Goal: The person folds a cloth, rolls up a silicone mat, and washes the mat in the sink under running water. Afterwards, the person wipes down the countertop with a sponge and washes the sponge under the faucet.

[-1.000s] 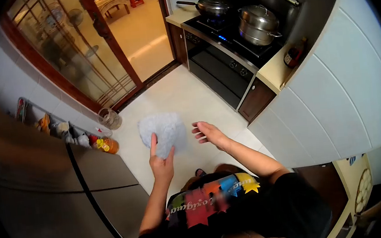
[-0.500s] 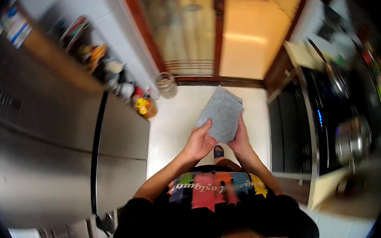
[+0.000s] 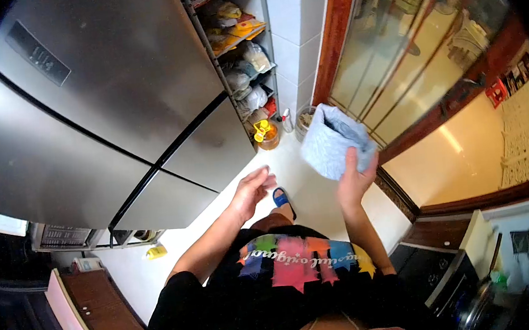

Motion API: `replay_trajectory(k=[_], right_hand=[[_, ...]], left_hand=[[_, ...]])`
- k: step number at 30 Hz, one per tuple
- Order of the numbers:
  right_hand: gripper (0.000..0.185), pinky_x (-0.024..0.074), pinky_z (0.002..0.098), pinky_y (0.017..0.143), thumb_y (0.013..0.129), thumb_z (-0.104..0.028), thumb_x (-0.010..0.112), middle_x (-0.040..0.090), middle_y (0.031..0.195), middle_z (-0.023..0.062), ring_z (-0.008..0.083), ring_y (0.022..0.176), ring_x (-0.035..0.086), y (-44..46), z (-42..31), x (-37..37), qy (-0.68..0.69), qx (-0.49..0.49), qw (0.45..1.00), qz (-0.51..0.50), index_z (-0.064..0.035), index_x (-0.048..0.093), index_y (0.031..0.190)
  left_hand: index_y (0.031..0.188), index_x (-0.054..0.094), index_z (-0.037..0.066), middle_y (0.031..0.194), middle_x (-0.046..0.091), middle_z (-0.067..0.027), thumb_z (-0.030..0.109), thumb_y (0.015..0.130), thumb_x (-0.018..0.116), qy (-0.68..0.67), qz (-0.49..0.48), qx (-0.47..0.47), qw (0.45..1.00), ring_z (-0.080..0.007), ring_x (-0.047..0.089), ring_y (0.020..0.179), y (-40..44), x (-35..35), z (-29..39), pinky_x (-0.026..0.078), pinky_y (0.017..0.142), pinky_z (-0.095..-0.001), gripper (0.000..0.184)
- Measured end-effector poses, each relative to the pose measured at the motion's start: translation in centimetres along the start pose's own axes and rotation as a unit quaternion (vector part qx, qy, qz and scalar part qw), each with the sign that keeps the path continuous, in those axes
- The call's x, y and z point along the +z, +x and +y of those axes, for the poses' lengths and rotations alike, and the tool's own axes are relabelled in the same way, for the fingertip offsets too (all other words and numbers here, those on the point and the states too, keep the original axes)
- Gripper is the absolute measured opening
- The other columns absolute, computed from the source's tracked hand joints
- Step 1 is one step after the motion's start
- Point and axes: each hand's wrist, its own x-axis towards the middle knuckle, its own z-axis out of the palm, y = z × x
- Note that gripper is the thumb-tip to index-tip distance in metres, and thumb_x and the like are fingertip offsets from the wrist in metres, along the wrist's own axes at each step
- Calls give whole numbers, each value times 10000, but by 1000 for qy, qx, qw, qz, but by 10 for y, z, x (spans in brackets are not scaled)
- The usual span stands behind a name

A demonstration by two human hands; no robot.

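Two bare hands reach out in front of a black T-shirt (image 3: 227, 313) with a multicoloured star print; the right hand (image 3: 355, 183) grips a folded grey-blue cloth (image 3: 329, 147) near its lower right corner, the thumb laid along the near face and the other fingers partly hidden around the right edge, so that the fabric is pinched between them; the cloth is held tilted in the air above the pale floor (image 3: 311, 214), its layers gaping along the upper right side, and it covers part of a clear jar (image 3: 303, 121) from view; the left hand (image 3: 249, 194) is empty and apart from the cloth, its fingers half bent; they are blurred, and I cannot tell whether they touch one another; below, between the hands, shows a foot in a blue slipper (image 3: 279, 199); beyond the left hand, an oil bottle (image 3: 269, 141) with a yellow cap and handle stands near a spray bottle (image 3: 287, 123); at the left rises a stainless-steel refrigerator (image 3: 113, 84), with a wood-framed glass door (image 3: 336, 30) at the upper right.
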Motion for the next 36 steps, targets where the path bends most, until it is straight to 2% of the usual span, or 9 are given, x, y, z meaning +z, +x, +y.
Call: replay_trajectory(k=[5,11,13,15,17,23,28,31,36], right_hand=[[432,420,322,889,898,-168,575,558,1106,104,195,1032,527,-20,-8,47,106,54,950,-289,4,421,1263],[438,393,406,907,950,-365,426,539,1112,171,331,1033,511,-4,-49,78,-63,113,930,-343,-15,455,1212],[451,326,449,960,942,-366,436,435,1248,213,407,1130,409,21,-58,91,-259,-222,865,-368,-18,450,1228],[479,246,434,1030,925,-348,487,306,1381,187,359,1249,317,35,-53,109,-289,-265,845,-364,7,431,1243],[490,221,398,1059,902,-294,546,235,1428,153,288,1286,286,39,-33,120,126,113,815,-554,27,418,1249],[441,437,303,889,824,-167,669,588,1096,74,149,999,552,95,-14,179,135,273,704,-642,-5,491,1194],[470,448,351,865,725,-129,733,590,1033,104,215,974,561,192,-2,276,-73,-99,860,-495,-17,518,1127],[534,420,415,849,627,-129,764,544,1005,146,336,987,508,256,-26,329,-219,-412,842,-272,-46,513,1091],[182,453,408,764,752,-123,577,586,932,136,310,883,553,301,-22,401,-469,-452,718,-247,-84,607,928]], left_hand=[[1395,262,68,1341,419,-121,433,870,581,-79,-93,258,958,-226,409,1240,2,70,38,312,1036,-397,715],[1180,513,44,1087,607,-67,177,833,647,-180,-28,251,951,-192,586,986,-11,70,74,459,889,-347,395],[1192,506,36,1103,603,-78,158,833,641,-189,64,321,926,-196,589,981,-9,76,90,465,880,-351,403],[1222,487,27,1134,587,-95,176,818,656,-209,63,328,919,-220,571,1034,-11,63,105,443,915,-354,462],[1247,467,32,1156,577,-106,224,819,664,-281,30,310,908,-237,570,1047,-11,43,110,441,933,-375,509],[1295,406,22,1275,493,-117,353,809,690,-233,117,283,923,-235,461,1195,4,13,132,343,1020,-379,653],[1339,394,66,1340,441,-139,377,888,575,-130,286,211,926,-253,414,1244,29,-2,155,320,1027,-420,576],[1267,477,56,1250,525,-130,351,894,573,-139,247,180,942,-244,491,1165,28,-8,172,366,987,-400,485],[1172,538,5,1044,633,-98,234,879,608,-185,336,203,901,-200,597,962,7,0,174,468,830,-322,378]])
